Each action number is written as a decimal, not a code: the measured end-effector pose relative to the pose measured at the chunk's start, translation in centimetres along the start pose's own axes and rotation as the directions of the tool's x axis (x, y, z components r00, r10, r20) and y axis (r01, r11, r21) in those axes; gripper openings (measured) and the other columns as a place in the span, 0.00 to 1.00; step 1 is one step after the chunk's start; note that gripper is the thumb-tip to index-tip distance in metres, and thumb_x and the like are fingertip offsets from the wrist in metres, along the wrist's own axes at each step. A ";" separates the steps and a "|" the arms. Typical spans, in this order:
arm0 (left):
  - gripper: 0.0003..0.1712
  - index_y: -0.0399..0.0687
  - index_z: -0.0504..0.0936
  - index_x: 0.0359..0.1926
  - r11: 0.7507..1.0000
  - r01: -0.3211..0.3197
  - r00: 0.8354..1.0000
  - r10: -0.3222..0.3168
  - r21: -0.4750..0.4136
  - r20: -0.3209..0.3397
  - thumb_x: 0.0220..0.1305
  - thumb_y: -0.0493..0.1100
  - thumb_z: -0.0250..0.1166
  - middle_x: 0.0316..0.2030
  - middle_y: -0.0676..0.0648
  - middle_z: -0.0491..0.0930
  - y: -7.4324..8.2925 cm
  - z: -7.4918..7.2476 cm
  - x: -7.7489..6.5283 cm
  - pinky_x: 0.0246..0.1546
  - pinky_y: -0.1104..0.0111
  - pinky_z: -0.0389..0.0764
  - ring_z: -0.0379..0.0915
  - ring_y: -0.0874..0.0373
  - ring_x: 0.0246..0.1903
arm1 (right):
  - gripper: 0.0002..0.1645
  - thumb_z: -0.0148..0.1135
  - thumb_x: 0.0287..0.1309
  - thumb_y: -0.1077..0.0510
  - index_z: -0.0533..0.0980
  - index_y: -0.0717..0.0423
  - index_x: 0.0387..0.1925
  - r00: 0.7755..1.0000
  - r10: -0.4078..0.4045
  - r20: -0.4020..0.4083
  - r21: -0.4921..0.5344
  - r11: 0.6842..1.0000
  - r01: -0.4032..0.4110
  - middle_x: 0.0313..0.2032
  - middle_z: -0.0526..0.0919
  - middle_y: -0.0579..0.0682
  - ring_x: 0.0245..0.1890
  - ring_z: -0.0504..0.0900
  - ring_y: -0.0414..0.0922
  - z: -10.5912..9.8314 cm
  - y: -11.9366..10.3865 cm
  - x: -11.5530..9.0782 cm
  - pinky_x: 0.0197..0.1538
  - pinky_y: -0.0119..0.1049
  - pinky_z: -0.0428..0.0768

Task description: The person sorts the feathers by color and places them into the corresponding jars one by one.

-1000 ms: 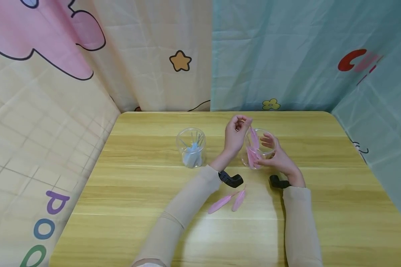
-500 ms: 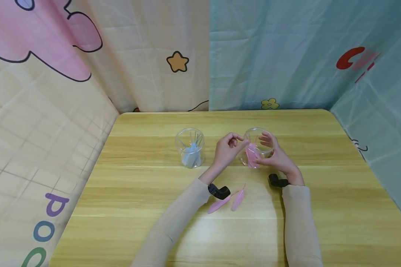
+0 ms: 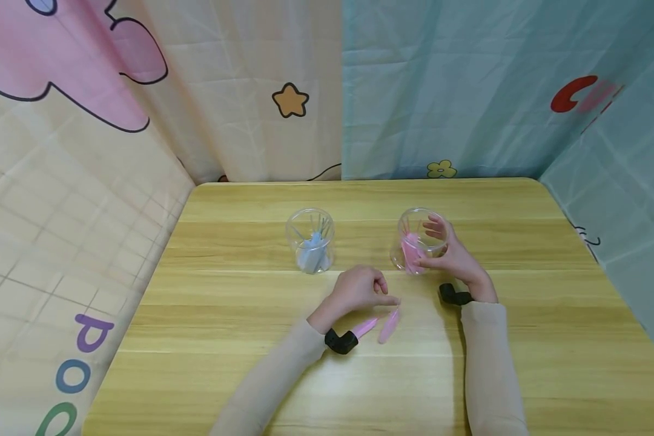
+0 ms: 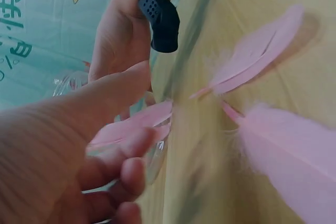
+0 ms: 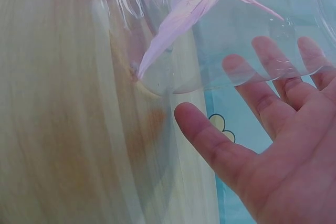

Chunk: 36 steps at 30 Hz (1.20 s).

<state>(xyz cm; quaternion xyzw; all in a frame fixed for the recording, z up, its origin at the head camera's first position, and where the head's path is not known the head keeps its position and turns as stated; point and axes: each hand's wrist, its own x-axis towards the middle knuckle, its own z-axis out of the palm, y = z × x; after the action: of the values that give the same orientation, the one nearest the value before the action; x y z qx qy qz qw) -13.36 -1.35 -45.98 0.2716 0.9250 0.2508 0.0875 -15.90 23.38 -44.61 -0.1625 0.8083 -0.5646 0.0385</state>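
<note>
Two pink feathers lie on the table in the head view, a left one (image 3: 365, 327) and a right one (image 3: 389, 327). My left hand (image 3: 356, 289) is low over them, its thumb tip at the right feather's quill. In the left wrist view, the thumb and fingers of that hand (image 4: 47, 145) stand apart with nothing between them. My right hand (image 3: 451, 257) curves around the right side of a clear cup (image 3: 422, 209) containing pink feathers (image 3: 412, 251). In the right wrist view, its relaxed fingers (image 5: 262, 95) lie along the cup's wall, the thumb near its base.
To the left stands another clear cup (image 3: 310, 210) containing several light blue feathers (image 3: 314, 251), quills up. Both cups stand toward the back of the wooden table (image 3: 223, 303). Printed curtains (image 3: 414, 91) hang behind and at the sides. Black wrist devices (image 3: 342, 342) sit on both forearms.
My left hand let a pink feather drop into the right cup, then moved left and down toward the two feathers on the table. The right hand stayed beside the cup.
</note>
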 end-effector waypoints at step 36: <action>0.19 0.62 0.76 0.12 0.986 0.058 0.996 -0.069 0.156 0.063 0.42 0.60 0.76 0.16 0.64 0.69 0.5 1.3 -2.8 0.19 0.73 0.65 0.64 0.68 0.21 | 0.59 0.71 0.45 0.71 0.43 0.61 0.70 0.999 0.034 0.000 0.024 0.999 -0.034 0.67 0.52 0.68 0.66 0.50 0.66 0.0 -0.1 0.0 0.55 0.64 0.57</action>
<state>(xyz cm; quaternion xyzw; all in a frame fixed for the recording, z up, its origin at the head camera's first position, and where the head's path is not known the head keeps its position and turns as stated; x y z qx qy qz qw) -10.36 -2.02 -46.76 0.2564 0.9462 0.1665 0.1058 -15.89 23.33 -44.47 -0.1481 0.8042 -0.5735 0.0498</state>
